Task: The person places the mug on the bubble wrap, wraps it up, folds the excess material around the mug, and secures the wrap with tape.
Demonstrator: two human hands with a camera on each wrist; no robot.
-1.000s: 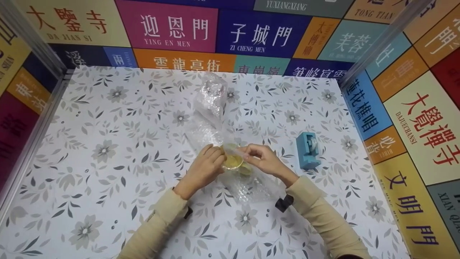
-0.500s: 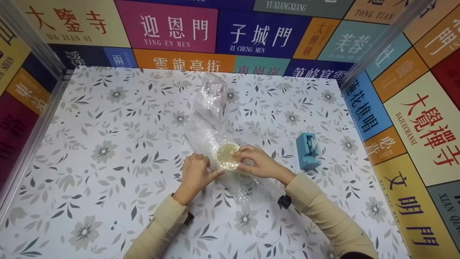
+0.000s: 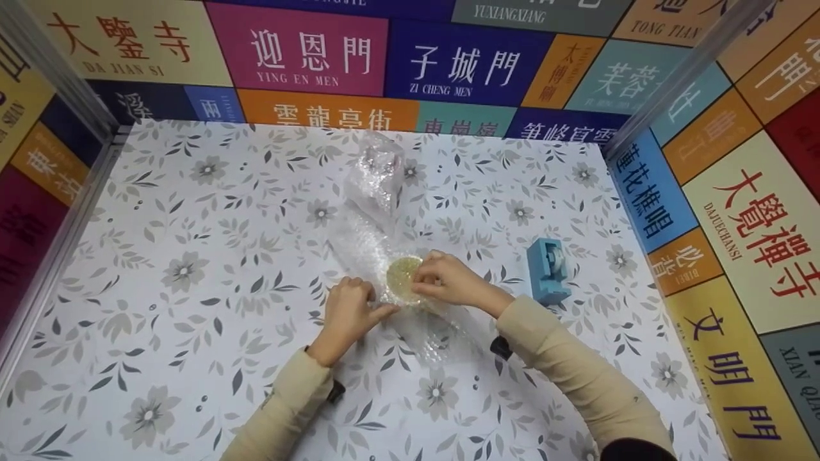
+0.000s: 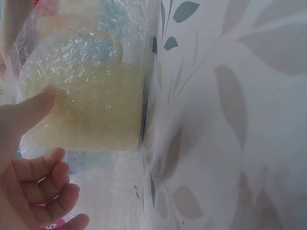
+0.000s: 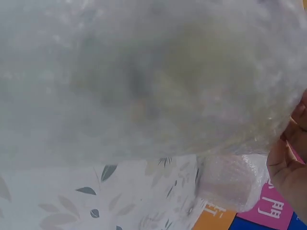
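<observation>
A pale yellow mug (image 4: 96, 105) stands under bubble wrap (image 4: 108, 26); its handle shows at the top of the left wrist view. From above, the mug's round top (image 3: 398, 276) shows through the film. My left hand (image 3: 349, 314) is beside it on the left, the thumb touching the wrapped side and the other fingers loosely bent off it. At the mug's right edge, my right hand (image 3: 451, 278) pinches the bubble wrap between thumb and fingers. In the right wrist view a blurred sheet of that wrap covers most of the mug.
Farther back is another bubble-wrapped bundle (image 3: 377, 179), joined in view by film to the mug. A blue tape dispenser (image 3: 548, 272) stands to the right. Lettered panels (image 3: 320, 51) enclose the flower-patterned tabletop (image 3: 256, 384) at the back and sides.
My left hand has let go of the wrap at the mug's top and drawn back left, thumb at the mug's side. The film now lies over the top, and my right hand has closed its fingers there.
</observation>
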